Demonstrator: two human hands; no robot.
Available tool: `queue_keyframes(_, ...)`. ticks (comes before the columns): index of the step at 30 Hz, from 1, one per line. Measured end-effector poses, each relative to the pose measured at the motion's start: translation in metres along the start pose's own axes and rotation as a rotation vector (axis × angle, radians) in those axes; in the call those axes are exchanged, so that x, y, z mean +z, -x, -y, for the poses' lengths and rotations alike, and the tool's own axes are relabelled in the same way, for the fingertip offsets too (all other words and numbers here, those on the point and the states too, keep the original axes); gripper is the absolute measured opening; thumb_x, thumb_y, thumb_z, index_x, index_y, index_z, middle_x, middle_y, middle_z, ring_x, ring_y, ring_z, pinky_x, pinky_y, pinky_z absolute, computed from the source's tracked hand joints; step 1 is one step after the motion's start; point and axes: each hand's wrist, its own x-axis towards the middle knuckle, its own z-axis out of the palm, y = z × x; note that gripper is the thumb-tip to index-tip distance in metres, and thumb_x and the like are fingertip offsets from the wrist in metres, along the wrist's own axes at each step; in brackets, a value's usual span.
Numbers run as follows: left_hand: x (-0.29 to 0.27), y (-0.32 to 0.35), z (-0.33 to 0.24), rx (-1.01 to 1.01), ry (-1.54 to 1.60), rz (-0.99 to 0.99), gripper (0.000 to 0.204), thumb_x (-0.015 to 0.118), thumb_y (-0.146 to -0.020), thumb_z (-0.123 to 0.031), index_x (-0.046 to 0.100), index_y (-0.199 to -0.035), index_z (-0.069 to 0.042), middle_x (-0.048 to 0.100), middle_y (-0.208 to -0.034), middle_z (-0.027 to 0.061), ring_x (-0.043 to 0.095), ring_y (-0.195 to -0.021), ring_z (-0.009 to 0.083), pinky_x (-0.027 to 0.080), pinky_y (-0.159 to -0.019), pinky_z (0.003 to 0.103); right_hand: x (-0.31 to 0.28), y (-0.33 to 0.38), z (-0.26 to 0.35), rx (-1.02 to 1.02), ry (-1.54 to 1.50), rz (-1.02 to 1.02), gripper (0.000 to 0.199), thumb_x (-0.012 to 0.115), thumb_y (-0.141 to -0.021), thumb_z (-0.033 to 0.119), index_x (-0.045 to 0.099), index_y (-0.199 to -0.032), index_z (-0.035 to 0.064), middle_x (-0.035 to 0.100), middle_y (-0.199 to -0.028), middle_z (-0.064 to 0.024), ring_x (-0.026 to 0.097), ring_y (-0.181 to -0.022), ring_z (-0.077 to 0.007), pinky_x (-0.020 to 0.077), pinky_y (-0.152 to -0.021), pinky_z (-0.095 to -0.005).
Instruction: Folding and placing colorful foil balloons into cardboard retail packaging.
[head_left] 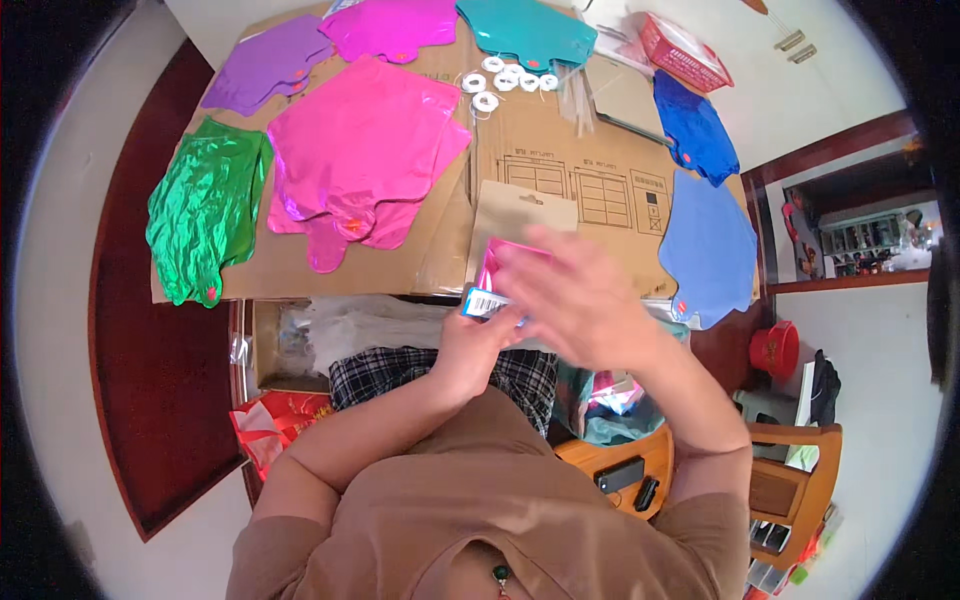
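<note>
Right now I am pinching a pink foil packet (497, 272) from below with my left hand (478, 345), fingers clamped on its lower edge to steady it over the cardboard sheet (560, 150), while my right hand (580, 295), fingers together, is pressing it flat.

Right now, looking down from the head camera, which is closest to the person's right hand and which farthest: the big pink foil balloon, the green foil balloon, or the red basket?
From the right hand:
1. Big pink foil balloon, up and to the left on the cardboard.
2. Red basket, at the far top right.
3. Green foil balloon, at the far left edge of the cardboard.
</note>
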Motion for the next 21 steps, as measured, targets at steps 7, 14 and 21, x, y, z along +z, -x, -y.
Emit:
queue_keyframes(7,-0.008,-0.004,0.000,0.005,-0.145,-0.005,0.019,0.061,-0.086,-0.004,0.059,-0.104,0.002,0.064,-0.095,0.0071,0.062,-0.082,0.0133,0.052,-0.068,0.027,0.045,-0.004,-0.032,-0.078,-0.173,0.343,0.081,0.051,-0.086,0.053,0.027,-0.143,0.0010,0.021,-0.151,-0.0167,0.017,-0.141,-0.0286,0.0117,-0.115,-0.0446)
queue_keyframes(14,-0.001,-0.001,-0.008,-0.048,-0.024,0.025,0.023,0.060,-0.086,-0.002,0.057,-0.109,0.003,0.063,-0.101,0.0098,0.064,-0.087,0.0175,0.055,-0.074,0.031,0.021,-0.012,-0.053,0.327,-0.955,0.157,0.083,0.039,-0.090,0.060,0.021,-0.145,0.0010,0.015,-0.152,-0.0210,0.014,-0.141,-0.0333,0.0081,-0.114,-0.0445)
queue_keyframes(21,-0.003,-0.001,-0.007,-0.105,-0.036,0.021,0.027,0.058,-0.089,-0.008,0.053,-0.114,0.001,0.062,-0.100,0.0100,0.065,-0.087,0.0193,0.056,-0.074,0.032,0.040,-0.005,-0.033,-0.030,-0.173,0.391,0.080,0.042,-0.088,0.056,0.025,-0.144,0.0004,0.020,-0.151,-0.0181,0.014,-0.142,-0.0305,0.0077,-0.115,-0.0465)
